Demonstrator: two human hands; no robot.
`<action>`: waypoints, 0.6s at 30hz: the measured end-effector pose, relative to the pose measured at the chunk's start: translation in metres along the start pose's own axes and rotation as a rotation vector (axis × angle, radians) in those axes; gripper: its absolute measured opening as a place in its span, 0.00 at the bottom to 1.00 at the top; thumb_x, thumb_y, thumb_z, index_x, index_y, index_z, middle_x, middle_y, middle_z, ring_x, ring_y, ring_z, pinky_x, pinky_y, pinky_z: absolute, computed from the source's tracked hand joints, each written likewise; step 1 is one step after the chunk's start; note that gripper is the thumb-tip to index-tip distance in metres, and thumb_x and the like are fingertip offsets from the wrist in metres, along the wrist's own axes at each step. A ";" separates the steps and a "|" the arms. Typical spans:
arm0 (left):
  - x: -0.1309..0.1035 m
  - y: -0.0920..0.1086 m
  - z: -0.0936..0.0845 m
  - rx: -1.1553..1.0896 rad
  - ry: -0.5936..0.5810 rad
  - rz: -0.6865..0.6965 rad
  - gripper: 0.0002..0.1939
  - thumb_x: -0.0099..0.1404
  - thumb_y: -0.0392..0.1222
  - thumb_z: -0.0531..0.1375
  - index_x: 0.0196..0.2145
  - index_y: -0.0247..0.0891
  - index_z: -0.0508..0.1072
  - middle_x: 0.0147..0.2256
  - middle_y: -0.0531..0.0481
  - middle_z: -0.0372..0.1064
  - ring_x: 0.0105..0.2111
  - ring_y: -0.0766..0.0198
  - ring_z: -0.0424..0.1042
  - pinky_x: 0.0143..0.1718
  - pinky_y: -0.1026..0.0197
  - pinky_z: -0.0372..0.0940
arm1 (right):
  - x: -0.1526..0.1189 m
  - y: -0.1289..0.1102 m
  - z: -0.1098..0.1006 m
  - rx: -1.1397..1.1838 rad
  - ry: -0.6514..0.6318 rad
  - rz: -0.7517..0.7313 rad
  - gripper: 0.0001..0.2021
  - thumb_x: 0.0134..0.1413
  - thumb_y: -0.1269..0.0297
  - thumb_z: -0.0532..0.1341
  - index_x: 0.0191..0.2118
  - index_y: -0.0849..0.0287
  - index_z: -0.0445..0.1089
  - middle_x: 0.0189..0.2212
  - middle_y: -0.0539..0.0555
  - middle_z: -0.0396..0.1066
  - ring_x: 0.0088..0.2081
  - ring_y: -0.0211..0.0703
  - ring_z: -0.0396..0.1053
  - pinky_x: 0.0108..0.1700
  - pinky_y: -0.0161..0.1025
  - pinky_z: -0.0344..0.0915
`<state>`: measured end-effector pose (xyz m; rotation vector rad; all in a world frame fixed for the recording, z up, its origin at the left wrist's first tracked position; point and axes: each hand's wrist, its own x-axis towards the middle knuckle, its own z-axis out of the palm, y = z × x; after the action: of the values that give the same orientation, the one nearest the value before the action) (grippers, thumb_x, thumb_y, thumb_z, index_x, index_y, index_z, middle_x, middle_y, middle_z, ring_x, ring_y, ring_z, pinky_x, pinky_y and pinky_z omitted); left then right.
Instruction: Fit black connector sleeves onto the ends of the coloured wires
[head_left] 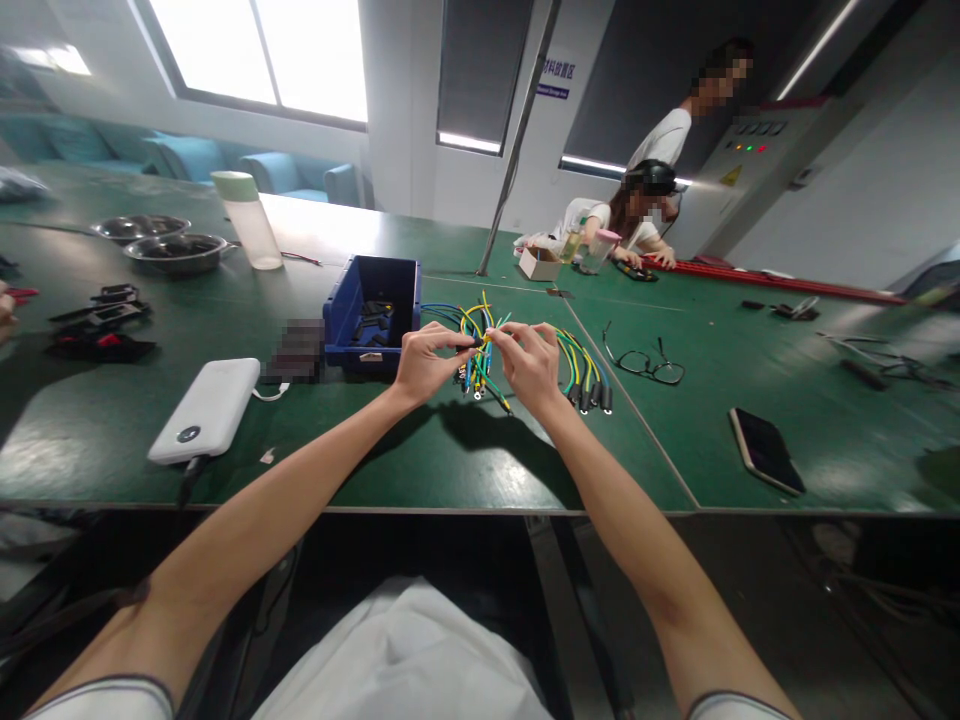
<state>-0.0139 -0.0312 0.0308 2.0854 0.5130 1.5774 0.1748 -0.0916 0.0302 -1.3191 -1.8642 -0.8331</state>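
Both hands meet above the green table, close to the wires. Thumb and fingers of my left hand (427, 362) pinch a small black sleeve (471, 344). My right hand (531, 362) grips a yellow-green wire (487, 338) whose end meets the sleeve; how far it goes in, I cannot tell. Beneath and behind my fingers lies a bundle of blue, green and yellow wires (474, 378) with metal ring ends. Right of my right hand, more wires (589, 375) fan out with black sleeves at their ends. A blue bin (352, 352) holding loose black sleeves (375, 325) stands beyond my left hand.
At left are a white power bank (206, 410), a bottle (251, 225) and metal bowls (178, 255). Glasses (645, 368) and a phone (765, 450) lie right. A metal pole (517, 140) rises behind the wires. A co-worker (637, 215) leans over the far side; another person stands behind.
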 end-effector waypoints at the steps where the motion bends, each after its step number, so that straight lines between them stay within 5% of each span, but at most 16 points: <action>1: 0.000 0.000 0.000 0.003 0.000 -0.001 0.06 0.56 0.44 0.68 0.33 0.43 0.81 0.31 0.50 0.78 0.30 0.62 0.73 0.35 0.57 0.68 | 0.000 0.000 0.000 0.006 -0.005 0.003 0.13 0.63 0.70 0.55 0.47 0.51 0.74 0.44 0.54 0.75 0.35 0.39 0.69 0.50 0.44 0.55; 18: -0.001 0.004 0.000 0.040 -0.021 0.029 0.05 0.58 0.44 0.66 0.33 0.43 0.81 0.32 0.50 0.78 0.32 0.62 0.74 0.37 0.58 0.69 | 0.000 -0.003 0.005 0.105 0.000 -0.023 0.14 0.63 0.70 0.54 0.47 0.51 0.74 0.41 0.54 0.74 0.39 0.42 0.68 0.50 0.44 0.63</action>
<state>-0.0145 -0.0348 0.0320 2.1458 0.5132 1.5712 0.1711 -0.0887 0.0268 -1.2349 -1.9003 -0.7369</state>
